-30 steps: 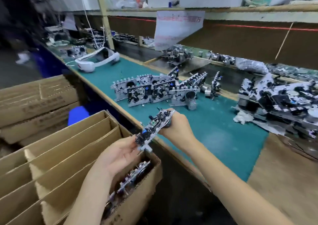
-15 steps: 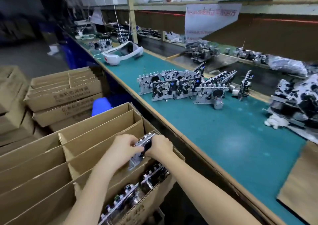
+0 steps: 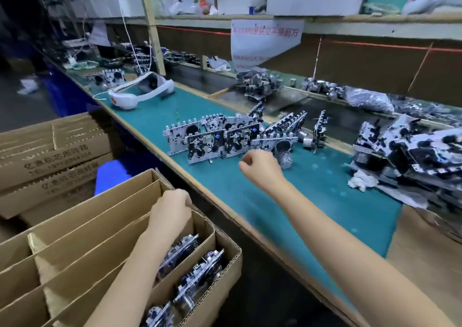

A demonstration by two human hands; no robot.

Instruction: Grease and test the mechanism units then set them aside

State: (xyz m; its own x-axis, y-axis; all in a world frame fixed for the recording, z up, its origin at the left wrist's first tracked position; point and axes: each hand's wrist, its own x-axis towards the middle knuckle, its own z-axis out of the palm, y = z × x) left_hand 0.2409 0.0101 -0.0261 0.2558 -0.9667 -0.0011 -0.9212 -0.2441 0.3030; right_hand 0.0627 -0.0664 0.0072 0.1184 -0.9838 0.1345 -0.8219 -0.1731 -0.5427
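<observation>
My left hand (image 3: pixel 172 208) hovers over the far end of the divided cardboard box (image 3: pixel 226 243), its fingers curled downward and hidden from me. Under that forearm, several mechanism units (image 3: pixel 186 253) stand on edge in the box's nearest slots. My right hand (image 3: pixel 260 167) is above the green mat (image 3: pixel 312 201), loosely curled and holding nothing, just in front of a row of mechanism units (image 3: pixel 217 137) leaning against each other.
A big pile of units (image 3: pixel 412 151) with a white rag (image 3: pixel 362 182) fills the mat's right end. A white headset (image 3: pixel 142 91) lies at the far left. Stacked cardboard boxes (image 3: pixel 55 151) and a blue stool (image 3: pixel 110 176) stand beside the bench.
Both hands lowered a unit into the box slot and let go of it. My right hand has since risen and moved over the mat toward the row of units.
</observation>
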